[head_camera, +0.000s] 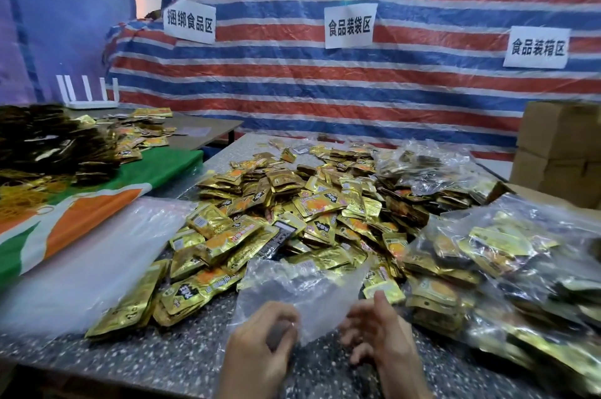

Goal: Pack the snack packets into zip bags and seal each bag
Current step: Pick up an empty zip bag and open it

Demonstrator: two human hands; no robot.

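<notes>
Covering the whole back wall, a red, white and blue striped tarp (357, 89) carries three white paper signs (349, 26) with Chinese characters. Below it the speckled dark counter (162, 363) runs across the view. A wide heap of gold snack packets (292, 210) fills its middle. On the right side of the counter lie filled zip bags (504, 268), each stuffed with gold packets and touching the heap. On the left a stack of empty clear bags (81, 268) rests partly on a green and orange cloth (97, 203). A cardboard box (559, 151) stands at the far right edge, and a white router (87, 96) sits on another table behind the cloth.

Nearest the camera, an empty zip bag (302, 294) is held up over the counter's front edge, its far end lying over the nearest packets. The left grip (260, 337) has its fingers curled, pinching the bag's near corner. The right grip (377, 330) is loosely curled just beside the bag's right edge, thumb raised toward the plastic; I cannot tell whether it grasps the bag.
</notes>
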